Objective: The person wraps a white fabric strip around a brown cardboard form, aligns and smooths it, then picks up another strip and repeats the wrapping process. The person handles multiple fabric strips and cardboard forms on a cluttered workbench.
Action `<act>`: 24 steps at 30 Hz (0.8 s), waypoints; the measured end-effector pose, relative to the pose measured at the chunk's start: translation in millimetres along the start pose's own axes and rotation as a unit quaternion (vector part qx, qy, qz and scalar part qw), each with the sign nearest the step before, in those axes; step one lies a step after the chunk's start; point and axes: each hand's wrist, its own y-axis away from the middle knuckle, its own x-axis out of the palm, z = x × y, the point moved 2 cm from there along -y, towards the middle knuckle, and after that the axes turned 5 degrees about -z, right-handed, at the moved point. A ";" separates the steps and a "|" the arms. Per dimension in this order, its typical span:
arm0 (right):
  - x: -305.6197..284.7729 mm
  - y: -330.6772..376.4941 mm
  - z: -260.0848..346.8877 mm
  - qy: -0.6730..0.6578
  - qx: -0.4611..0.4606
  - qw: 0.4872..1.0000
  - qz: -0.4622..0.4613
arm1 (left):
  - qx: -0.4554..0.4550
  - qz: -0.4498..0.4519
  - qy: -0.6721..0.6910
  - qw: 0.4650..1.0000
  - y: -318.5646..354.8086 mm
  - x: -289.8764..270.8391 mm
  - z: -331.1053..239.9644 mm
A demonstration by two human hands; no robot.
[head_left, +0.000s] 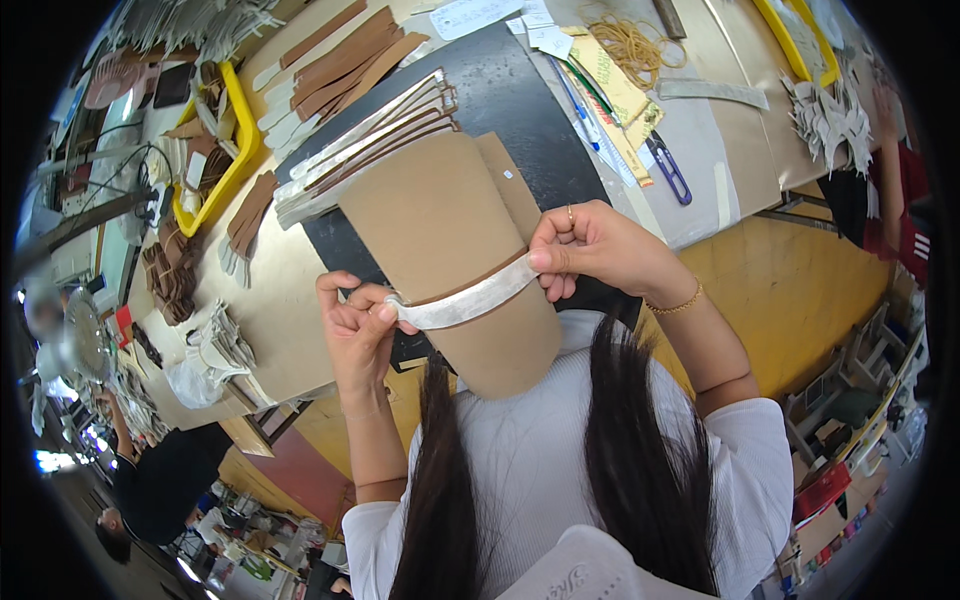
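Observation:
A narrow strip (468, 303) with a whitish face and brown edging stretches between my two hands. It lies across a tan curved sheet (435, 215), which hangs over the table's near edge toward my chest. My left hand (358, 325) pinches the strip's left end between thumb and fingers. At the other end, my right hand (592, 250) has its thumb on the white face and its fingers behind. Beyond the sheet, a fanned stack of similar strips (370, 150) rests partly on a black mat (520, 85). A smaller tan piece (508, 180) shows behind the sheet.
Brown strips (350, 60) lie at the far left, beside a yellow tray (240, 150) of pieces. Pens, rubber bands (630, 50) and dark blue thread snips (672, 172) are at the far right. White pieces (832, 120) lie further right. Other people (170, 475) are at both sides.

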 end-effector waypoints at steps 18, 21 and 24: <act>10.9 6.0 -22.9 -0.034 -0.078 0.990 -0.114 | -0.005 -0.017 -0.005 1.000 2.4 -1.1 0.4; 14.9 7.5 -23.7 -0.048 -0.048 0.993 -0.094 | -0.010 -0.019 -0.001 1.000 3.7 2.8 -1.4; 5.9 12.7 -18.9 -0.025 -0.014 0.996 -0.087 | -0.006 -0.015 0.001 1.000 5.4 7.0 -2.7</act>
